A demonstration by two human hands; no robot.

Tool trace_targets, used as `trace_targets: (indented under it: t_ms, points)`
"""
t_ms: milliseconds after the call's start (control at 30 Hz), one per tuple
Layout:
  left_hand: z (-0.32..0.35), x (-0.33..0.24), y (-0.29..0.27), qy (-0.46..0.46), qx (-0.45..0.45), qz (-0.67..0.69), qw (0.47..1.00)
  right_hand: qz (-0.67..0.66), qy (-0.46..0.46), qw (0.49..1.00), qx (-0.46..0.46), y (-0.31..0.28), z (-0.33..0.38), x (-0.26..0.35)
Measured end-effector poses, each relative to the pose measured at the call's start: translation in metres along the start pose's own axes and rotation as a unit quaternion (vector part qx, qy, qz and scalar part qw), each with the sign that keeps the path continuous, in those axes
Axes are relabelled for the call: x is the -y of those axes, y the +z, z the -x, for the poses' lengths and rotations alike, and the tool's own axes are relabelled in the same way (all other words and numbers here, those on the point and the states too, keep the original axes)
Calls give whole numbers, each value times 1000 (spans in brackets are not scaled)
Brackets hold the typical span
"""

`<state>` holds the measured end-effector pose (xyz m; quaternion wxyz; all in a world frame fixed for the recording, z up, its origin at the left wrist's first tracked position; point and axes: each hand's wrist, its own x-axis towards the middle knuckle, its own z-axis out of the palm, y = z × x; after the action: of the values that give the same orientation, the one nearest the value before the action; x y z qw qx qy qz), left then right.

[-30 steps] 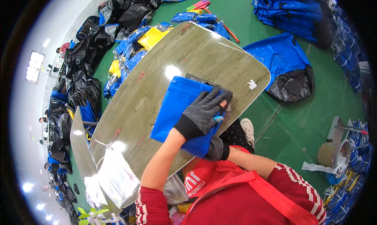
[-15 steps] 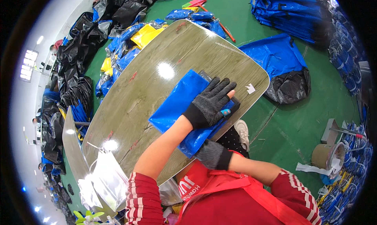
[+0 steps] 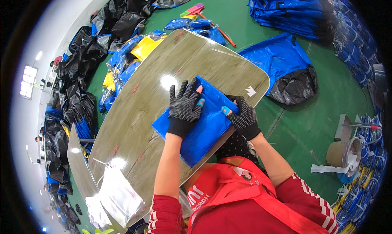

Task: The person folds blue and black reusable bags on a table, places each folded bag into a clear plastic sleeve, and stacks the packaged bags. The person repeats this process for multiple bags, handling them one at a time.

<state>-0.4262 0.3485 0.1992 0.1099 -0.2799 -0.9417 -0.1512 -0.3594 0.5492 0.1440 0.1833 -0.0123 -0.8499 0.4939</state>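
A folded blue plastic sheet (image 3: 207,130), seemingly a bag or tarp, lies on the wood-grain table (image 3: 134,124). My left hand (image 3: 184,107), in a black dotted glove with bare thumb and finger tips, rests flat on its far left part, fingers spread. At the sheet's right edge my right hand (image 3: 243,116), gloved the same way, pinches the fold with the thumb on top; its other fingers curl partly out of sight beneath.
A blue and black bag (image 3: 286,66) lies on the green floor right of the table. Packed blue and yellow bundles (image 3: 143,48) lie beyond it. Clear plastic sleeves (image 3: 118,193) hang at the table's near left. A tape roll (image 3: 343,152) stands at the right.
My left hand has moved left across the sheet and spread flat. My right hand has come from the near edge up to the right edge. The sheet's black strip no longer shows.
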Motion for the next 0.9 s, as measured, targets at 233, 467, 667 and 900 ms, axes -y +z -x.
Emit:
trace_targets:
  t_ms: [233,467,667,900]
  points:
    - [-6,4,24,-19,116,17,993,131,-219,965,-63,7,-5,-6]
    - [28,24,22,22,200,133,971,48,-473,865,158,-42,0,-25]
    - [145,11,-5,-222,192,603,742,-68,-295,909,287,-55,19,-16]
    - [234,2,-82,-352,4,137,926,-260,233,764,543,-34,62,-12]
